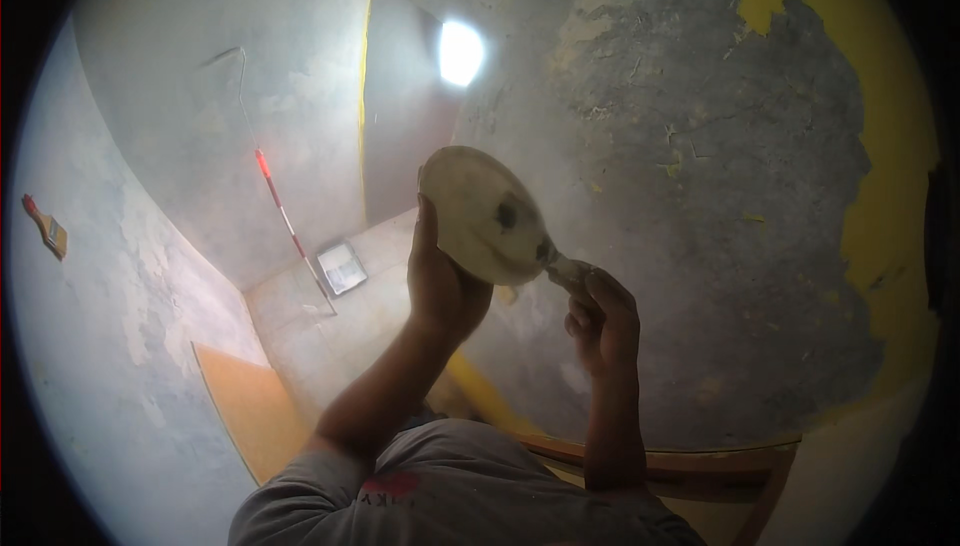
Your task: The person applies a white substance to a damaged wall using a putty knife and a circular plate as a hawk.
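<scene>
In front of me my left hand [442, 291] is closed round the left and lower edge of a pale round plate [465, 211], its thumb lying up along the rim. Two dark spots mark the plate's face, which is tilted up. My right hand [607, 321] grips a short flat tool that looks like a putty knife [566, 268]. Its blade end meets the plate's right edge, where a dark smudge shows. Whether the blade touches the plate's face or only overlaps its edge I cannot tell.
A patchy grey wall [700, 246] with yellow paint remnants stands close on the right. Leaning at the far wall is a red-and-white roller pole [280, 204], beside a paint tray [341, 268] on the floor. A paintbrush [46, 229] is at the left wall, above an orange-brown board [250, 406].
</scene>
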Motion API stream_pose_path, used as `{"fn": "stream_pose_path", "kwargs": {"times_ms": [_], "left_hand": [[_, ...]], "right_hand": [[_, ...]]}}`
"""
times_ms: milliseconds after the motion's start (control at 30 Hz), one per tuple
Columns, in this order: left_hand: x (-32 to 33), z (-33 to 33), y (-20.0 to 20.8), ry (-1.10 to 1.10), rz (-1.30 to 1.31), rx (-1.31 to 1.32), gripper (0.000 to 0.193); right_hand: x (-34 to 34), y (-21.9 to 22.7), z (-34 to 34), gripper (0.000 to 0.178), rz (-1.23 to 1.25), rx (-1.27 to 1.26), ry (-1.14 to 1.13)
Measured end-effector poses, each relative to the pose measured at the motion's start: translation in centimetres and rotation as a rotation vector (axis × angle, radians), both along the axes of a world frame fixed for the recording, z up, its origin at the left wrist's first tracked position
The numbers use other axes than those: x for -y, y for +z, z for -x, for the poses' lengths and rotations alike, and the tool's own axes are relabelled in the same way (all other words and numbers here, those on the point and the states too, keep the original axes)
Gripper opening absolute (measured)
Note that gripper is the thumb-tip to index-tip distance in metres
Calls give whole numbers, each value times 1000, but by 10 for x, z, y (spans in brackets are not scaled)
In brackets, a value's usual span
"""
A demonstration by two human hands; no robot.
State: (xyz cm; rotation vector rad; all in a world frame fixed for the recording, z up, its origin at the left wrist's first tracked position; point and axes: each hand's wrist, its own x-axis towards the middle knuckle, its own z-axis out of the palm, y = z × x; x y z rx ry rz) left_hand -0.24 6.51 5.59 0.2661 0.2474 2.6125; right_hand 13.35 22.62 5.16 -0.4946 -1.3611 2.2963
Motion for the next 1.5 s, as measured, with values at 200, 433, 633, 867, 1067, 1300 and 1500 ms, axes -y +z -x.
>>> {"fn": "stream_pose_path", "kwargs": {"times_ms": [200,433,633,867,1067,1300,1500], "left_hand": [[-1,6,-6,34,-59,18,62],[-14,1,-7,47,-31,26,62],[-14,-4,-1,-21,-67,27,64],[-19,5,15,-40,-105,15,68],[-24,10,50,-60,-214,-13,65],[-14,12,63,-2,-249,-3,62],[-6,11,57,-33,-289,-67,63]], "right_hand": [[-9,25,-12,32,-115,23,-30],[6,16,-5,32,-200,19,-43],[-4,5,-6,36,101,-120,-17],[-21,32,-8,41,271,-360,121],[-16,90,-2,41,60,-293,263],[-19,224,30,33,-584,-450,-43],[-50,344,57,31,-1483,-301,-497]]}}
